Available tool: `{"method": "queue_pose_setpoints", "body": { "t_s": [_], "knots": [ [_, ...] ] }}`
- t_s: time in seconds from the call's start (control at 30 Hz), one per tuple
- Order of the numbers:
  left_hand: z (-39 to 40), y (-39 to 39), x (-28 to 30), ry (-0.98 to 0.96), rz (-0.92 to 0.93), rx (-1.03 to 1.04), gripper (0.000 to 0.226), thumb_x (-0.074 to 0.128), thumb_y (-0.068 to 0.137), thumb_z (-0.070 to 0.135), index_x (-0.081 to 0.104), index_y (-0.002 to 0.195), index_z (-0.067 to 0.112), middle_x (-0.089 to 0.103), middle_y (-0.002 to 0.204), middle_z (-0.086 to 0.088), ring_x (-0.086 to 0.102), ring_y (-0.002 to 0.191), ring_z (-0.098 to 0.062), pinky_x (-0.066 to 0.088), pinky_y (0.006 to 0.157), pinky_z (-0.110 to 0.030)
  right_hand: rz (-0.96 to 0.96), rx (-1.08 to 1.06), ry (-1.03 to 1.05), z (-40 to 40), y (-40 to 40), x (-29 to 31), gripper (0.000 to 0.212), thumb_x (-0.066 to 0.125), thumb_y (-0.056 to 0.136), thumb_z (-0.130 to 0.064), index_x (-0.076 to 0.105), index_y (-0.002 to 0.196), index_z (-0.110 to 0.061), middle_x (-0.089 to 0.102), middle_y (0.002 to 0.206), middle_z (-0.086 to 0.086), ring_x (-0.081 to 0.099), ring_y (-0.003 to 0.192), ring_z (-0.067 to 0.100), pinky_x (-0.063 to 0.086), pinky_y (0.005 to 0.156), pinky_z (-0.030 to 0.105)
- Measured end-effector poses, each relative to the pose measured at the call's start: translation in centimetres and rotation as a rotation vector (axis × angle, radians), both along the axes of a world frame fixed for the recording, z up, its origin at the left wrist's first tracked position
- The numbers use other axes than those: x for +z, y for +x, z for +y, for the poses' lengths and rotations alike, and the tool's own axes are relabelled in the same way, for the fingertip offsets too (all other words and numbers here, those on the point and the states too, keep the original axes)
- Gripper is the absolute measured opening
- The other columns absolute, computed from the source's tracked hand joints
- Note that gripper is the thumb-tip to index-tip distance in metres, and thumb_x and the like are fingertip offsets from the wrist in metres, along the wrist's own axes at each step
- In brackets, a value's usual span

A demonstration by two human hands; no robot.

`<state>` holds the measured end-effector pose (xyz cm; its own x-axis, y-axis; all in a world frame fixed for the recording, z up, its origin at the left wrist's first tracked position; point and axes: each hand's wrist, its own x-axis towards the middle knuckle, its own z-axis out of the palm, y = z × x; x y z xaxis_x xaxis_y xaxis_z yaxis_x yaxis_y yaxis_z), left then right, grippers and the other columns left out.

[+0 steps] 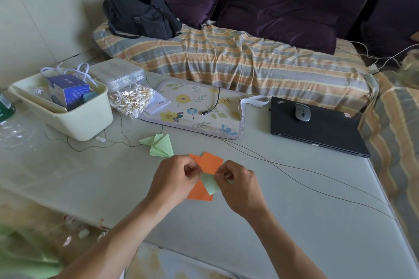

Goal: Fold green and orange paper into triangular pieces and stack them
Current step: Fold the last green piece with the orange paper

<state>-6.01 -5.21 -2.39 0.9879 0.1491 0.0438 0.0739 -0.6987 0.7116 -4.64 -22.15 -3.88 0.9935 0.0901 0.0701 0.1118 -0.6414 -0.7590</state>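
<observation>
Both hands meet over the middle of the pale worktop (294,222). The left hand (174,179) and the right hand (240,188) each have their fingers curled in, pinching a small green paper (210,184) between them; the paper hangs down from the fingertips, one corner pointing toward the person. How it is creased under the fingers cannot be made out.

Directly beneath the hands lie the orange papers (208,163), flat on the worktop (at least two overlapping sheets, one showing beyond the hands and one below them). Just beyond and to the left of these sits a loose cluster of folded green triangles (161,146), their points fanning outward and overlapping each other.

Farther back on the worktop stand a cream plastic bin (90,124) holding a blue box (68,93), a bag of cotton swabs (130,99) beside it, and a flowered mat (195,108) with a short black cable (212,106) lying on it. To the right rests a closed black laptop (322,129) with a grey mouse (302,112) on its lid. Thin dark wires (294,173) trail across the worktop. Behind everything is a sofa with a striped cover (226,56), and on it a black bag (140,13).
</observation>
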Motion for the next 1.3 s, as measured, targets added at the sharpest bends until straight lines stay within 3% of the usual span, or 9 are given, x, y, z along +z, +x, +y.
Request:
{"method": "queue_pose_setpoints", "body": {
  "t_s": [0.13,0.3,0.57,0.8,1.03,1.2,1.3],
  "knots": [
    [-0.2,-0.1,-0.1,0.023,-0.012,-0.047,0.014,0.073,0.083,0.019,0.072,0.069,0.025,0.069,0.065,0.014,0.064,0.067,-0.001,0.043,0.057,-0.011,0.021,0.045,0.006,0.1,-0.1,0.1,0.007,0.067,0.089,-0.015,0.069,0.082,-0.014,0.067,0.075,-0.008,0.056,0.073,-0.007,0.041,0.065,0.006],
    [-0.7,-0.3,-0.1,0.023,0.0,-0.1,0.01,0.071,0.082,0.019,0.075,0.073,0.023,0.07,0.067,0.012,0.064,0.066,-0.005,0.053,0.066,-0.027,0.024,0.087,0.036,0.5,-0.3,0.1,0.008,0.068,0.09,-0.015,0.07,0.082,-0.014,0.068,0.075,-0.009,0.059,0.073,-0.005,0.043,0.067,0.007],
    [-0.7,-0.4,0.0,0.02,0.014,-0.096,0.01,0.069,0.081,0.019,0.074,0.073,0.022,0.071,0.069,0.011,0.065,0.068,-0.006,0.054,0.067,-0.028,0.042,0.074,0.001,0.8,-0.4,0.2,0.01,0.065,0.091,-0.017,0.068,0.082,-0.017,0.062,0.071,-0.012,0.056,0.068,-0.008,0.041,0.064,0.007],
    [-0.5,-0.1,-0.2,0.043,0.006,-0.069,0.011,0.069,0.083,0.02,0.073,0.073,0.023,0.07,0.068,0.012,0.065,0.067,-0.006,0.048,0.062,-0.021,0.05,0.031,-0.052,0.5,0.1,-0.3,0.011,0.062,0.093,-0.015,0.068,0.087,-0.009,0.063,0.074,-0.006,0.055,0.069,0.013,0.04,0.061,0.012],
    [-0.3,-0.1,0.0,0.066,0.017,-0.039,0.013,0.068,0.084,0.02,0.073,0.073,0.022,0.068,0.063,0.013,0.064,0.063,-0.004,0.039,0.054,-0.013,0.087,0.038,-0.065,0.4,0.0,-0.4,0.011,0.059,0.095,-0.015,0.068,0.09,-0.009,0.064,0.078,-0.006,0.057,0.074,0.013,0.041,0.062,0.016],
    [0.4,0.1,0.2,0.076,0.013,0.002,0.013,0.069,0.085,0.018,0.074,0.074,0.02,0.07,0.065,0.011,0.065,0.065,-0.005,0.05,0.062,-0.025,0.142,0.024,-0.067,-0.6,0.4,-0.3,0.014,0.057,0.092,-0.004,0.066,0.082,-0.01,0.059,0.065,-0.01,0.053,0.056,0.007,0.041,0.051,0.014],
    [0.7,0.1,0.2,0.078,0.016,0.028,0.012,0.07,0.085,0.02,0.075,0.075,0.021,0.071,0.066,0.011,0.066,0.066,-0.005,0.048,0.061,-0.022,0.134,0.042,-0.052,-0.4,0.3,-0.2,0.014,0.058,0.089,-0.002,0.065,0.079,-0.009,0.057,0.061,-0.012,0.054,0.056,0.01,0.041,0.052,0.015]
  ]
}}
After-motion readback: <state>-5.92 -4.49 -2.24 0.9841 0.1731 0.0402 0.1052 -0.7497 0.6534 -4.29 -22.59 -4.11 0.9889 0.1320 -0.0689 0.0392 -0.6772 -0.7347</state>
